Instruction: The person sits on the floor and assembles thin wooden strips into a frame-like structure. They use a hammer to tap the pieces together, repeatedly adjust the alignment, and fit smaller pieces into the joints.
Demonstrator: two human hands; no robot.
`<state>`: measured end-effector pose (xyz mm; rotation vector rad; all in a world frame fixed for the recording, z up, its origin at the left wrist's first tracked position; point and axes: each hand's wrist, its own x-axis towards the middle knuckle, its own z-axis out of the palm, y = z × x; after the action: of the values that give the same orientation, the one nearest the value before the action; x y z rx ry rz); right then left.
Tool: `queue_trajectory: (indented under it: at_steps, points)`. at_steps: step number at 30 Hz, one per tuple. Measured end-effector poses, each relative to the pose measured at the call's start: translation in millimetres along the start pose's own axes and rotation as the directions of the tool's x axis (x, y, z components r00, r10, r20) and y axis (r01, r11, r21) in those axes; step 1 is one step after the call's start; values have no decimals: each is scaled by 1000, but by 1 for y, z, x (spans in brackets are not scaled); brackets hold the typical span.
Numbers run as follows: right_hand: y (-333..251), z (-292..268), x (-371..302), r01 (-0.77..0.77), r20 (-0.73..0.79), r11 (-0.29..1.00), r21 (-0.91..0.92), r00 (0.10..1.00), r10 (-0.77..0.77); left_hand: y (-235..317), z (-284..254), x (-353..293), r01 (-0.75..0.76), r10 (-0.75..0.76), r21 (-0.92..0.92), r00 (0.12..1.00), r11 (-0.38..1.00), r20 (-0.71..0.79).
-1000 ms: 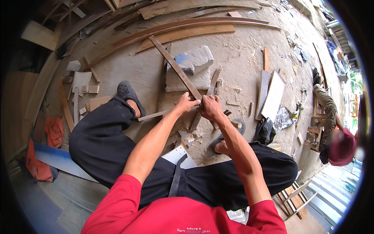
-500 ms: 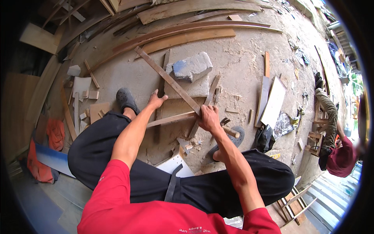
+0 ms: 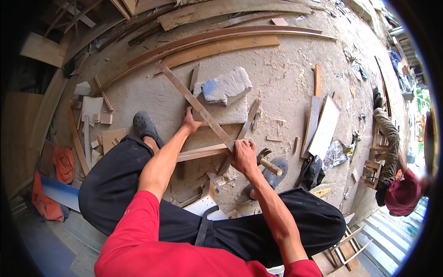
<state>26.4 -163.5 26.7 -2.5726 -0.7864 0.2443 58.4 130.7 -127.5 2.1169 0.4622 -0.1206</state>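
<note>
A wooden frame lies in front of me, with a left upright (image 3: 194, 77), a right upright (image 3: 249, 117) and a near crosspiece (image 3: 203, 153). A flat diagonal wood strip (image 3: 196, 104) slants across it from far left to near right. My right hand (image 3: 243, 156) is closed around the strip's near end, where it meets the crosspiece and right upright. My left hand (image 3: 191, 122) grips the left upright, its thumb stretched toward the strip; part of its grasp is hidden. Pale blocks (image 3: 228, 87), one stained blue, lie at the frame's far part.
A hammer (image 3: 271, 168) lies by my right foot. Long boards (image 3: 221, 50) stretch across the far floor. At right are a white panel (image 3: 324, 127) and black plastic (image 3: 312, 171). Wood offcuts (image 3: 106, 119) lie left. Another person (image 3: 392, 157) sits at far right.
My left hand has shifted slightly right and settled on the left upright. My right hand stays on the strip's near end, a little lower in view. The whole view has shifted slightly.
</note>
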Motion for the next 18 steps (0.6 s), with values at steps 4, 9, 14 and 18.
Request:
queue_trajectory:
  at_steps: [4, 9, 14, 18]
  points:
    - [1, 2, -3, -4, 5, 1000, 5, 1000, 4, 7, 4, -4, -21, 20, 49, 1000, 999, 10]
    - [6, -3, -3, 2, 39, 1000, 19, 999, -3, 22, 12, -20, 117, -117, 29, 993, 993, 9]
    - [4, -2, -3, 4, 54, 999, 49, 999, -7, 28, 0, -16, 220, -217, -47, 974, 974, 66]
    - [8, 0, -4, 19, 38, 995, 93, 999, -23, 48, 1, -5, -30, 47, 130, 991, 991, -125]
